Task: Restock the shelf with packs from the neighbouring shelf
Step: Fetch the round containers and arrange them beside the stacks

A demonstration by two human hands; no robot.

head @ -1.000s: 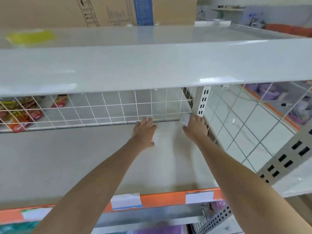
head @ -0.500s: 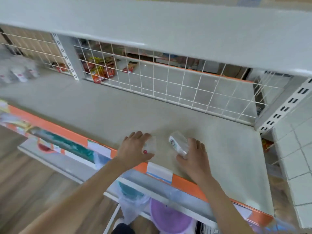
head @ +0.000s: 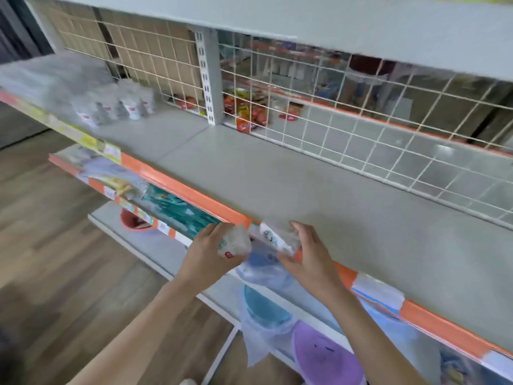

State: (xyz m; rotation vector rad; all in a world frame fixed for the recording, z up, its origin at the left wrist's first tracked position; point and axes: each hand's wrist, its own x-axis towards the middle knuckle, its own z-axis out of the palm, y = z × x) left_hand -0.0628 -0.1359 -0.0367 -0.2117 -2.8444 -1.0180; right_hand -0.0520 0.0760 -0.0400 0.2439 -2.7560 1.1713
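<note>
The left hand (head: 206,255) gripped a crinkly clear plastic pack (head: 234,243); the right hand (head: 308,259) clasped a similar white-labelled clear pack (head: 277,240). Both hung over the orange front edge of the matte grey shelf (head: 319,195), having drawn back from its surface since half a second before.

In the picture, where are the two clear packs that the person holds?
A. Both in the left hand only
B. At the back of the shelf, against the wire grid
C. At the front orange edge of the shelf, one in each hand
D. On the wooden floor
C: the left hand grips one clear pack and the right hand grips another pack, both at the orange front edge of the shelf.
</note>
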